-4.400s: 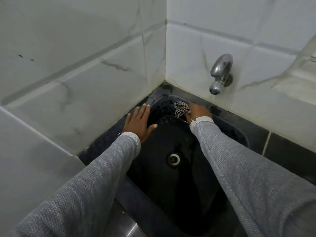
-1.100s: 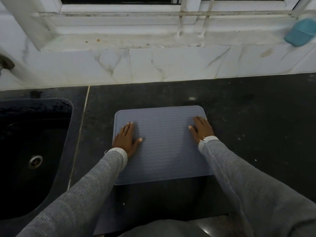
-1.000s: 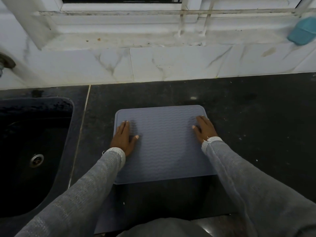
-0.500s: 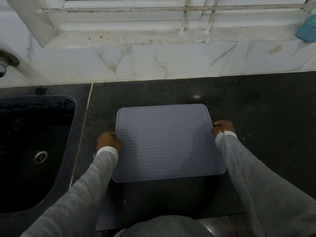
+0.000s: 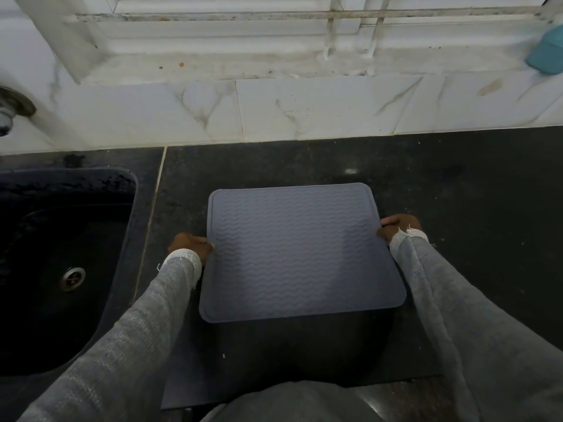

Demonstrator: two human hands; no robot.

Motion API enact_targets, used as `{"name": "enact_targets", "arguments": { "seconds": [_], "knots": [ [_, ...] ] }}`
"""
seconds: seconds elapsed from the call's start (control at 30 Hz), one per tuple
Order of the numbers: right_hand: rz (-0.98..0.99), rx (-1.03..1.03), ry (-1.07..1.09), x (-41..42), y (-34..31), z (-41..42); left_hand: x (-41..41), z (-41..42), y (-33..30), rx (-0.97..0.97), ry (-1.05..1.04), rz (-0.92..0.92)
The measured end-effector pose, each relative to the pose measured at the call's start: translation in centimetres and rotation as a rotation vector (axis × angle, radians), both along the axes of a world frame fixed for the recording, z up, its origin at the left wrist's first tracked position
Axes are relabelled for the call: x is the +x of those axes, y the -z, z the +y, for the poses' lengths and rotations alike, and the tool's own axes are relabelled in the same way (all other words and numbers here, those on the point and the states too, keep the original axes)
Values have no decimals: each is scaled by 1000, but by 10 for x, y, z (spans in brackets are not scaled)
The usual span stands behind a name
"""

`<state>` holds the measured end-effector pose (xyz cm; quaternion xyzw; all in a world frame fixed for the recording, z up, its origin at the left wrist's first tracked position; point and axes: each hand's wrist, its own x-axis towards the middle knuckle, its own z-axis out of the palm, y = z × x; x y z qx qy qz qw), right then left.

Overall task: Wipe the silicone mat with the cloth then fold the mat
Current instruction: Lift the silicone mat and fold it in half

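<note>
A grey-blue silicone mat with a wavy ribbed surface lies on the black counter in front of me. My left hand is curled around its left edge, about halfway along. My right hand grips the right edge the same way, with the fingers tucked at the rim. The mat's near edge looks slightly raised and throws a shadow toward me. Under that edge a darker sheet-like area reaches the counter front. No cloth is in view.
A black sink with a metal drain sits to the left. A tap juts from the tiled wall at the far left. A teal object rests on the window sill at top right.
Both hands slid off the mat's top surface to its left and right edges and closed on them. Before that, I was at the sink with a cloth under my right hand.
</note>
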<state>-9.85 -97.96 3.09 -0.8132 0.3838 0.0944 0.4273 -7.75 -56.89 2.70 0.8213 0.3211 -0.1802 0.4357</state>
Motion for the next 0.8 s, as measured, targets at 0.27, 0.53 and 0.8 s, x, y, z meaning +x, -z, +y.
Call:
{"name": "enact_targets", "arguments": {
  "seconds": [0.27,0.53,0.8],
  "knots": [
    [-262,104,-114,1,-54,71,-9,-37,-54,-500,-21,-175],
    [-458,308,-190,-5,-71,168,-21,-109,-85,-677,82,-251],
    [-491,312,-164,-7,-70,168,-21,-119,-87,-728,70,-247]
  ]
}}
